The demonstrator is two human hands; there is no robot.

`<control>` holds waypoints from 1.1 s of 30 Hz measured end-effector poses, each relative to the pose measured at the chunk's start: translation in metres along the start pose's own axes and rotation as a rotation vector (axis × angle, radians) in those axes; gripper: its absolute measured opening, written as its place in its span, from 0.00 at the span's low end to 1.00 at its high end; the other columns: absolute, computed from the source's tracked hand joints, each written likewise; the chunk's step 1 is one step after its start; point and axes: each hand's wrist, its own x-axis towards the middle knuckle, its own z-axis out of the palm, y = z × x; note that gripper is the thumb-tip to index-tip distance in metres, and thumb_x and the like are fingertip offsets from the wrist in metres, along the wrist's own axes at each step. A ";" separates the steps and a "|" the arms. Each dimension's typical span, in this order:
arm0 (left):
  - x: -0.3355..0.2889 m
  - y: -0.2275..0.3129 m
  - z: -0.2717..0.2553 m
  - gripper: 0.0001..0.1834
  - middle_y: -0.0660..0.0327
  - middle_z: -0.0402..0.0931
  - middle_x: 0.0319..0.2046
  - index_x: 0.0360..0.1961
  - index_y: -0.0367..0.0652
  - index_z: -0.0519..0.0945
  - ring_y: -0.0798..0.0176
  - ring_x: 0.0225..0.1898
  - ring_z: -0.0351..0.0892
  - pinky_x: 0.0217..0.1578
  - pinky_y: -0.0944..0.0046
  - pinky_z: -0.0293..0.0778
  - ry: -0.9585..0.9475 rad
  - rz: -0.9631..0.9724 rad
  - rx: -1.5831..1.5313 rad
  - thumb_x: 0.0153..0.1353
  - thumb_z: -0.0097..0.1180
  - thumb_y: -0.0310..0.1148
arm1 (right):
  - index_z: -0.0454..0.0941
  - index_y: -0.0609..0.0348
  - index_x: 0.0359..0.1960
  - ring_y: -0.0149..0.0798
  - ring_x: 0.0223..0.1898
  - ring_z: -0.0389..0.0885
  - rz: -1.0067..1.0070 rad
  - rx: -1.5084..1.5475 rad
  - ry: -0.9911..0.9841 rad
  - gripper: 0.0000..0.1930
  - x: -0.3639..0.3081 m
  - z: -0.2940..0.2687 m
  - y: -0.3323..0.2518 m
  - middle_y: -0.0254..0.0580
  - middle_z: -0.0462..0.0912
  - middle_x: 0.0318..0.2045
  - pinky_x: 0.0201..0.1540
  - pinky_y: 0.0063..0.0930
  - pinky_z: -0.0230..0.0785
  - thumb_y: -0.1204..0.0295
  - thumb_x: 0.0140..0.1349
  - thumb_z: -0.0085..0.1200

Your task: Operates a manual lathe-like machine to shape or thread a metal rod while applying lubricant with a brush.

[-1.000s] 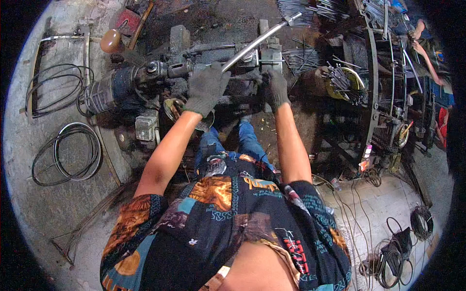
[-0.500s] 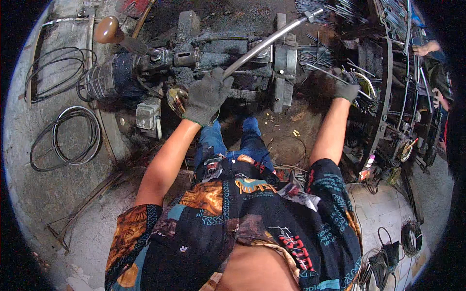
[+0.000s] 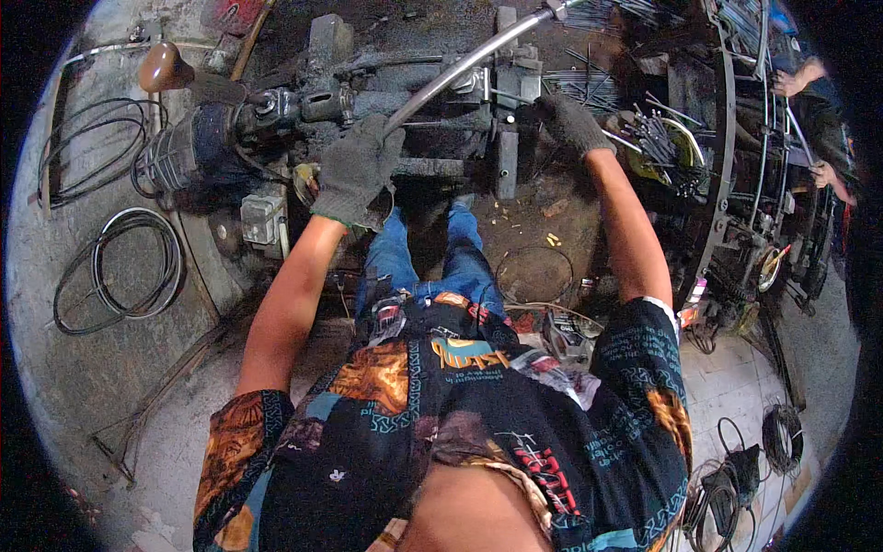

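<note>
Lever (image 3: pixel 469 62) — lower end in left hand (image 3: pixel 354 175)

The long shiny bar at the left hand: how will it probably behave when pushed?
The bar is probably stiff, since it runs nearly straight. Its smooth, shiny surface may feel slippery. Its metallic look suggests some weight.

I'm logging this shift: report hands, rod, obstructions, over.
Left hand on steel lever. Right hand gripping thin rod beside machine head. Rod bundle nearby, not visibly blocking.
</note>
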 end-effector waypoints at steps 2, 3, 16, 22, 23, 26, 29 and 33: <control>-0.002 -0.001 0.002 0.15 0.48 0.80 0.31 0.40 0.45 0.78 0.40 0.31 0.81 0.30 0.44 0.76 0.031 0.012 0.012 0.67 0.56 0.46 | 0.83 0.54 0.47 0.61 0.48 0.82 -0.031 0.017 -0.003 0.15 0.004 0.003 -0.009 0.59 0.84 0.43 0.50 0.51 0.74 0.60 0.63 0.56; -0.002 -0.001 0.002 0.15 0.50 0.80 0.31 0.39 0.46 0.78 0.41 0.28 0.82 0.29 0.43 0.76 0.057 0.031 0.018 0.66 0.56 0.47 | 0.83 0.55 0.46 0.61 0.47 0.82 -0.053 0.033 -0.004 0.15 0.007 0.003 -0.013 0.59 0.84 0.43 0.50 0.50 0.74 0.61 0.64 0.55; -0.004 -0.007 0.003 0.17 0.50 0.83 0.36 0.46 0.43 0.81 0.43 0.34 0.84 0.34 0.47 0.80 0.022 0.019 0.002 0.65 0.58 0.45 | 0.80 0.59 0.47 0.61 0.49 0.82 -0.233 -0.065 -0.050 0.14 0.060 0.049 -0.029 0.62 0.82 0.44 0.51 0.52 0.74 0.70 0.62 0.51; -0.005 -0.005 -0.004 0.16 0.50 0.83 0.36 0.44 0.43 0.82 0.44 0.34 0.84 0.34 0.49 0.79 -0.015 -0.044 0.016 0.65 0.58 0.45 | 0.79 0.59 0.50 0.62 0.45 0.82 -0.349 0.115 0.516 0.17 0.047 0.020 -0.081 0.59 0.83 0.42 0.48 0.50 0.75 0.68 0.59 0.57; -0.004 -0.006 -0.004 0.17 0.50 0.83 0.35 0.43 0.43 0.81 0.44 0.34 0.84 0.33 0.49 0.79 -0.012 -0.034 0.009 0.65 0.58 0.45 | 0.79 0.59 0.50 0.62 0.45 0.82 -0.356 0.116 0.511 0.17 0.045 0.015 -0.065 0.59 0.83 0.42 0.48 0.50 0.75 0.68 0.59 0.57; -0.005 -0.005 -0.002 0.17 0.49 0.83 0.35 0.43 0.42 0.81 0.44 0.33 0.84 0.32 0.48 0.79 -0.011 -0.013 -0.004 0.65 0.59 0.46 | 0.82 0.56 0.47 0.59 0.43 0.83 -0.150 -0.208 0.328 0.17 0.032 0.007 -0.012 0.55 0.84 0.41 0.45 0.49 0.75 0.65 0.56 0.60; -0.003 -0.005 -0.002 0.18 0.49 0.83 0.34 0.42 0.42 0.81 0.44 0.32 0.84 0.31 0.48 0.79 0.010 0.003 0.013 0.64 0.60 0.46 | 0.83 0.56 0.39 0.58 0.39 0.83 -0.002 -0.302 0.083 0.13 0.036 0.015 0.003 0.56 0.83 0.35 0.40 0.48 0.75 0.66 0.53 0.63; -0.007 -0.013 0.001 0.18 0.50 0.83 0.33 0.42 0.42 0.82 0.45 0.31 0.84 0.30 0.48 0.79 0.071 0.031 0.012 0.64 0.60 0.47 | 0.84 0.55 0.40 0.59 0.42 0.83 -0.213 -0.206 0.015 0.12 0.050 0.036 -0.034 0.57 0.84 0.38 0.45 0.50 0.75 0.66 0.56 0.59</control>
